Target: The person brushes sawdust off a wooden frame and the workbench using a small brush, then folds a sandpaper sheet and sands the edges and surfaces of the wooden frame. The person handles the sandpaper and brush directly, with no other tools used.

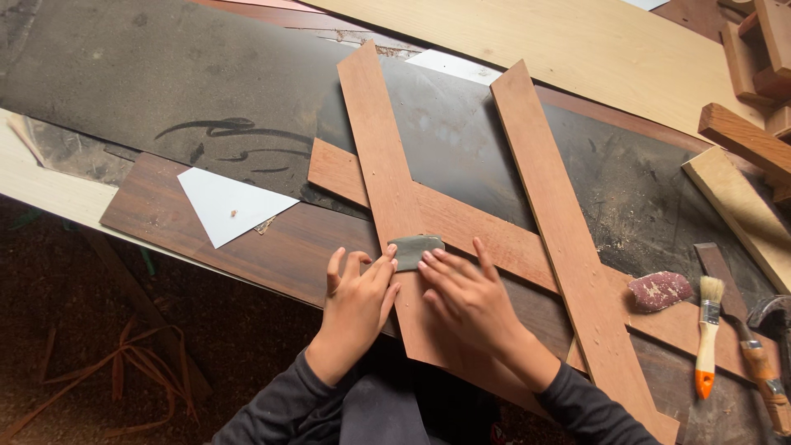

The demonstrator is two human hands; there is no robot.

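A frame of reddish-brown wooden boards [387, 165] lies on a dark bench top: two long boards run up and away, and a third crosses them at a slant. A small grey metal scraper blade [414, 251] rests on the left board where it meets the crossing one. My left hand [356, 305] presses its fingertips on the blade's left edge. My right hand [466, 295] presses its fingertips on the blade's right edge, palm flat over the board. Both wear dark sleeves.
A white paper triangle [227, 204] lies on a dark veneer sheet at left. At right are a worn piece of sandpaper [659, 290], a small paintbrush with orange handle [707, 338], a hammer [766, 363] and wood offcuts [746, 140]. A pale plywood sheet [577, 49] lies behind. Shavings cover the floor.
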